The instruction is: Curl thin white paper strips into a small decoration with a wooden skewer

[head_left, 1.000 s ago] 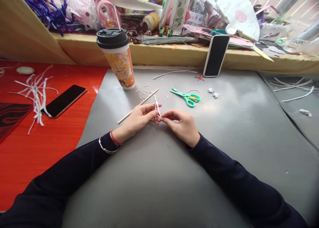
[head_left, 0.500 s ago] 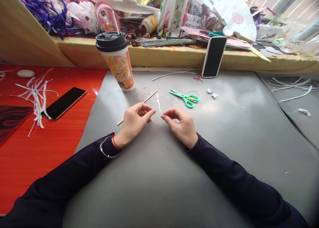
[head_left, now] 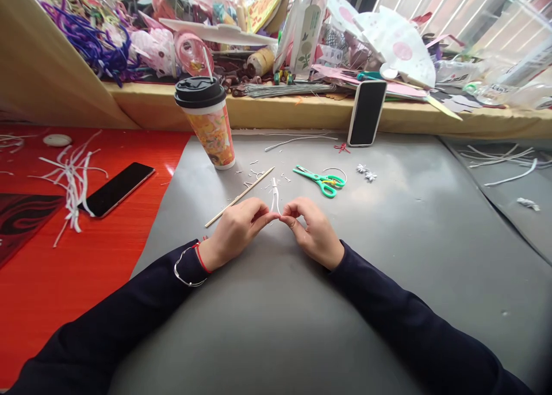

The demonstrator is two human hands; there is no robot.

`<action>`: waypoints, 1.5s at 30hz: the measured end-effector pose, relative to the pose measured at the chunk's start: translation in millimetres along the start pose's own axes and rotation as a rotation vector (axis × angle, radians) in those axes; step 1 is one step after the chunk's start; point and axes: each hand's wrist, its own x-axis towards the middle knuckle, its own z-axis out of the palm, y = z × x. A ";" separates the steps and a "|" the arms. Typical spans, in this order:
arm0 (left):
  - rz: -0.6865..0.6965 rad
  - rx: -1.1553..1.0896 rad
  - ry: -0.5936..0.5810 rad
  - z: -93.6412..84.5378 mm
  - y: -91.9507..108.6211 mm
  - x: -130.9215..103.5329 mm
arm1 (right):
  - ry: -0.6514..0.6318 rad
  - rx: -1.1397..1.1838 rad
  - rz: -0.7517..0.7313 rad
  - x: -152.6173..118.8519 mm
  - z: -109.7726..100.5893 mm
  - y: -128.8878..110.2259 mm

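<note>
A thin white cord (head_left: 275, 188) is doubled just beyond my fingertips, its two strands running toward me. My left hand (head_left: 235, 233) pinches one strand between thumb and forefinger. The other strand is in the pinch of my right hand (head_left: 314, 233), and the two sets of fingertips nearly touch. Past my left hand lies a pointed wooden stick (head_left: 239, 197), with small white scraps (head_left: 254, 173) around its tip. Green-handled scissors (head_left: 321, 180) rest beyond my right hand.
A lidded paper cup (head_left: 209, 131) stands at the back left, and a phone (head_left: 367, 113) leans upright at the back. On the red surface lie another phone (head_left: 117, 190) and white strips (head_left: 75, 185). Small white knotted pieces (head_left: 366, 173) sit right of the scissors. Craft supplies crowd the ledge (head_left: 172, 110).
My left hand has moved right and closed on a strand of the white cord, near my right fingertips. The cord now shows two strands. The whole view has shifted slightly down.
</note>
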 end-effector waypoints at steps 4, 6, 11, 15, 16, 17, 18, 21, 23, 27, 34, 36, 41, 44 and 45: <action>0.015 -0.064 0.029 -1.2 -2.1 -0.8 | 0.029 -0.001 -0.027 1.7 -3.6 0.1; -0.066 -0.208 0.036 -1.4 0.2 1.0 | 0.042 0.024 -0.031 2.8 -5.5 -1.3; -0.429 -0.765 0.085 -1.1 3.3 11.9 | 0.043 0.060 -0.048 3.2 -7.3 -4.5; -0.554 -0.976 0.087 -1.5 -1.9 17.5 | 0.023 0.071 -0.043 2.3 -5.4 -3.1; -0.549 -0.993 0.089 -1.5 -2.8 17.7 | 0.000 0.073 -0.036 2.1 -4.7 -2.6; -0.536 -0.995 0.098 -1.4 -3.2 17.6 | -0.029 0.074 -0.030 1.9 -4.1 -2.0; -0.519 -0.986 0.112 -1.1 -3.2 17.3 | -0.058 0.075 -0.026 1.7 -3.7 -1.6; -0.434 -0.919 0.139 0.3 -1.1 15.2 | -0.069 0.090 -0.014 1.0 -3.0 -1.7; -0.363 -0.872 0.117 1.5 1.2 13.2 | -0.008 0.109 0.016 0.7 -3.0 -2.4; -0.234 -0.767 0.031 4.6 5.6 8.4 | 0.077 0.114 0.061 1.1 -2.8 -3.7; -0.092 -0.636 -0.015 8.7 8.3 4.2 | 0.116 0.160 0.130 3.2 -3.0 -3.4; -0.098 -0.624 -0.021 8.6 9.0 4.2 | 0.117 0.210 0.172 3.6 -3.9 -2.5; -0.132 -0.599 -0.019 7.9 11.1 3.6 | 0.105 0.344 0.284 4.1 -4.0 -0.3; -0.146 -0.613 -0.002 8.0 11.6 3.4 | 0.099 0.464 0.361 4.3 -2.1 -0.7; -0.154 -0.625 0.002 8.0 11.8 3.5 | 0.100 0.507 0.390 4.3 -1.5 -1.2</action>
